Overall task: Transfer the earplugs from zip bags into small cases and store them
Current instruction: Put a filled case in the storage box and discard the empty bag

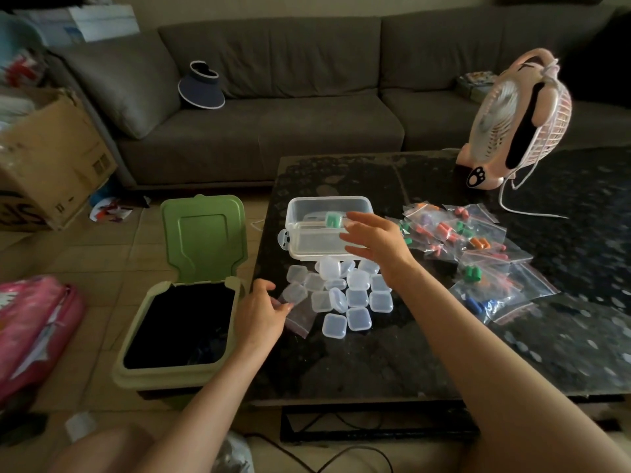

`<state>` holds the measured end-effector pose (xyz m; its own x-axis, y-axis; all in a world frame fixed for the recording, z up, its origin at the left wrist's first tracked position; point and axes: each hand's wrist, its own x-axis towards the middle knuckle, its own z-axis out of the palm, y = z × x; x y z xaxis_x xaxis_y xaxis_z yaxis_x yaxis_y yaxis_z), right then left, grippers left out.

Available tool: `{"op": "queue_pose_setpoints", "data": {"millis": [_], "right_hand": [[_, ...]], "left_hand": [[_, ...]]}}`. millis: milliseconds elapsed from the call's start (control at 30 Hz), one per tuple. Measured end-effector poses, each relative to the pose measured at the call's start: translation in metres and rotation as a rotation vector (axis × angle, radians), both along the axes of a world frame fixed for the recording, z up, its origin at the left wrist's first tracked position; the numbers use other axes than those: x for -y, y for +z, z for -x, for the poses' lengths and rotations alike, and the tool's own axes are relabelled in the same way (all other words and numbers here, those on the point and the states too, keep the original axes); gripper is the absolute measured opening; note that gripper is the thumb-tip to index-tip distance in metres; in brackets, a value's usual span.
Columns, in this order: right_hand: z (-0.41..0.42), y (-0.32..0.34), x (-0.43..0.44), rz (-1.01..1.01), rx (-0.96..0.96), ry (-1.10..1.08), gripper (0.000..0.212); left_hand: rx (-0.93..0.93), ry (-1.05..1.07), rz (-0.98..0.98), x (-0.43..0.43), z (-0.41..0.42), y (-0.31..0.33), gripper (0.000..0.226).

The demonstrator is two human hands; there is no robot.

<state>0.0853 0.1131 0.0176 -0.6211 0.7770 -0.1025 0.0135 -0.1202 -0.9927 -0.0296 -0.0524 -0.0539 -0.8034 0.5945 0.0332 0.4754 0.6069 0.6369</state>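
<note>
left hand (263, 314) grip pinches an empty zip bag (300, 319), right hand (375, 242) grip spread apart over the clear box (307, 247)

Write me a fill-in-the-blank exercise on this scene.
The open plastic waste bin left of the black table is ____.
The left hand pinches an empty clear zip bag; the right hand holds ____.
The zip bags of coloured earplugs lie to the ____ of the small clear square cases.
Missing: green; nothing; right.

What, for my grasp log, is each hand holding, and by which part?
The left hand pinches the empty zip bag at its left edge; the right hand holds nothing.
</note>
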Motion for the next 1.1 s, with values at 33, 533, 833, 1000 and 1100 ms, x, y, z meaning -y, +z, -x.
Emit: {"op": "queue_pose_setpoints", "data": {"millis": [33, 533, 833, 1000, 1100], "right_hand": [[-0.003, 0.001, 0.001, 0.015, -0.002, 0.004, 0.030], [-0.039, -0.011, 0.007, -0.476, 0.398, 0.178, 0.012], [-0.074, -0.019, 0.004, -0.682, 0.539, 0.052, 0.015], [-0.108, -0.027, -0.017, -0.941, 1.089, -0.059, 0.057], [-0.125, -0.034, -0.029, -0.764, 1.253, -0.052, 0.085]], "left_hand": [[0.021, -0.014, -0.040, 0.000, 0.000, 0.000, 0.044], [0.398, 0.589, -0.176, 0.061, 0.090, -0.033, 0.030], [0.326, 0.399, 0.000, 0.050, 0.073, -0.026, 0.030], [-0.126, 0.094, -0.204, 0.030, 0.024, 0.008, 0.018], [-0.137, -0.036, -0.279, 0.022, 0.001, 0.019, 0.018]]}}
